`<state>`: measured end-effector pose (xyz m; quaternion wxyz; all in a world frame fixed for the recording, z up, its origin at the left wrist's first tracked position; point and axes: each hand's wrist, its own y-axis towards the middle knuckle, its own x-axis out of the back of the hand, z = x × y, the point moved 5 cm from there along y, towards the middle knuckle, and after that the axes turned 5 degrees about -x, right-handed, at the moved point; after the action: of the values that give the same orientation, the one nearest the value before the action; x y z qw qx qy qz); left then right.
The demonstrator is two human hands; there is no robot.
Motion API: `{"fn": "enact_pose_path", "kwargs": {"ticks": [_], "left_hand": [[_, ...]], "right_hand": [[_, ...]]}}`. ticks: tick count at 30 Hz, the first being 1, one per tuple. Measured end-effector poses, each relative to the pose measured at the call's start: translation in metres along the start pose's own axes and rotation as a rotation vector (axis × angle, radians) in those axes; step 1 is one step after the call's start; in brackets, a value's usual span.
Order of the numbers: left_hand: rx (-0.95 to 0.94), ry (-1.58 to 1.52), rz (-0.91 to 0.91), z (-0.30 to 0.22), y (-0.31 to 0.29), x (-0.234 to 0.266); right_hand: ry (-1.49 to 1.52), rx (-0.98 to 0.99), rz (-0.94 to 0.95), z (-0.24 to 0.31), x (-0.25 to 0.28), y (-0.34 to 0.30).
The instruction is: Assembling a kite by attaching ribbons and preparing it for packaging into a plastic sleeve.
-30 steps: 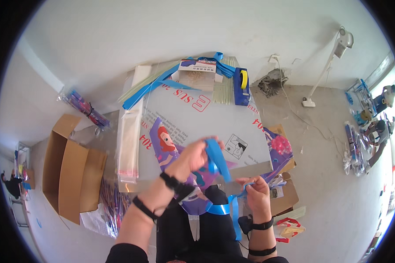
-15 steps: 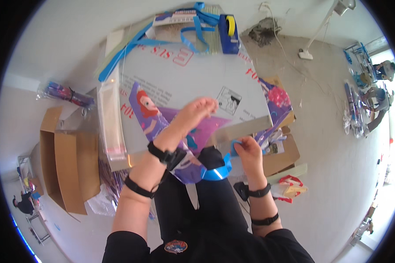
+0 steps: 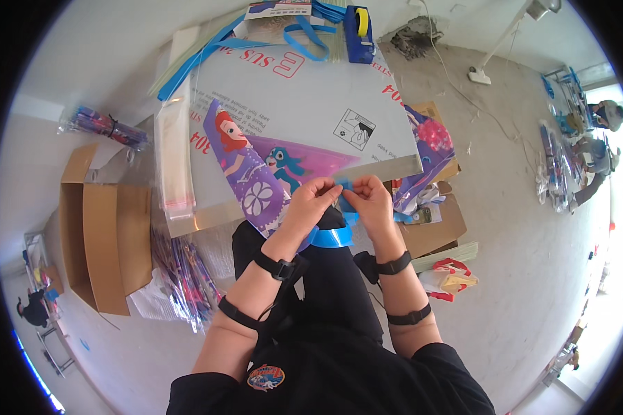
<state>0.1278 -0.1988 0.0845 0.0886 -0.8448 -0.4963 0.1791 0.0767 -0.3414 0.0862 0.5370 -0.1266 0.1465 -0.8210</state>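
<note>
**A:** So where's the ribbon [image 3: 332,238], and who's got it? Say the table [image 3: 270,90] is the clock, 12 at the far edge.

**B:** It's off the near edge, around 5 o'clock, with a shiny blue loop hanging over the person's lap [image 3: 325,297]. The left hand [image 3: 315,197] has thumb and fingertips pinched on it. The right hand [image 3: 370,203] is pinching it too, just beside the left. Knuckles hide the exact spot, so can't tell if there's a knot.

**A:** How's it gonna handle?

**B:** Looks super light and floppy, probably a bit slippery with that gloss. Best held flat between thumb and fingertip, close to wherever it's being worked. Hold it far back and it'd likely twist.

**A:** And the purple sheet [image 3: 248,166]?

**B:** Around 7 o'clock, near tip poking past the edge by the left wrist. Thin and light, I'd guess creases easily, so support it flat along a side. Tape dispenser's [image 3: 358,34] at 1, open box [image 3: 111,249] on the floor at 8.
</note>
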Motion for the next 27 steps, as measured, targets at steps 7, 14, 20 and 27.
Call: {"fn": "enact_pose_path", "kwargs": {"ticks": [7,14,20,27], "left_hand": [[-0.076,0.179,-0.215,0.022,-0.005,0.017],[-0.247,0.664,-0.203,0.028,0.005,0.029],[0.117,-0.170,-0.245,0.047,0.000,0.031],[0.104,-0.121,-0.362,0.037,-0.011,0.061]], "right_hand": [[-0.016,-0.093,0.034,-0.028,0.007,-0.001],[0.424,-0.209,0.065,-0.059,0.016,0.027],[0.521,-0.237,0.118,-0.062,0.008,0.032],[0.513,-0.242,0.108,-0.067,0.016,0.027]]}}
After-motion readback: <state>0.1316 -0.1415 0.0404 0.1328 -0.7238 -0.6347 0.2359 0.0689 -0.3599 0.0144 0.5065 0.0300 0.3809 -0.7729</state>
